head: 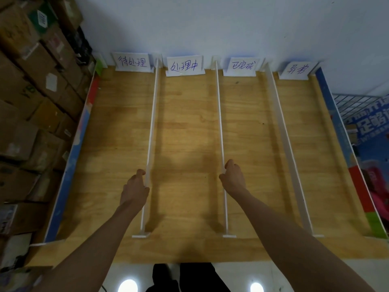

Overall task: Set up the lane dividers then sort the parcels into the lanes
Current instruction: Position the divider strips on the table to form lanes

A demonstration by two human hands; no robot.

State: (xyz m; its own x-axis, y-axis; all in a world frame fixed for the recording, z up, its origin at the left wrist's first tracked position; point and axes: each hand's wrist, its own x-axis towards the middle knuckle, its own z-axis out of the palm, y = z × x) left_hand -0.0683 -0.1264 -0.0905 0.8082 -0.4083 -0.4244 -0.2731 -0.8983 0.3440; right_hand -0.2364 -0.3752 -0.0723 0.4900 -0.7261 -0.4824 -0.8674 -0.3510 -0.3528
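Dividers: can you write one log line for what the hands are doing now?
stage: divider setup | left hand: grips left divider | right hand: grips middle divider | parcels: none in lanes

Both bare forearms reach forward over the bench (pixel 185 123), spread well apart. The left hand (pixel 135 189) is knuckles-up, its fingers curled onto the top edge of the left divider (pixel 152 123) — thumb on the near side. The right hand (pixel 232 178) sits at the middle divider (pixel 220 123), fingers bent and pinching its top edge — wrist angled slightly outward.
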